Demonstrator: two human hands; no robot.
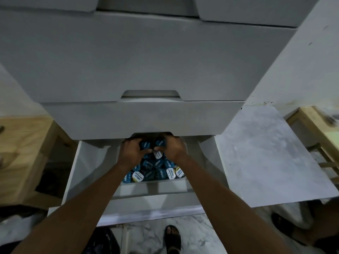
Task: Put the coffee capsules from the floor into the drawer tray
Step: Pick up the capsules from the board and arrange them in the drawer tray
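The bottom drawer of a white cabinet stands pulled out. Inside it a white tray holds a heap of several coffee capsules with blue and white lids. Both arms reach into the tray's far end, just under the drawer above. My left hand grips a dark capsule with a blue lid. My right hand grips another blue-lidded capsule. The two hands meet over the heap, their fingertips partly hidden beneath the upper drawer front.
Two closed white drawers rise above the open one. A pale marble-look board lies to the right, with wooden frames beyond it and a wooden panel to the left. A sandalled foot stands on the marble floor below.
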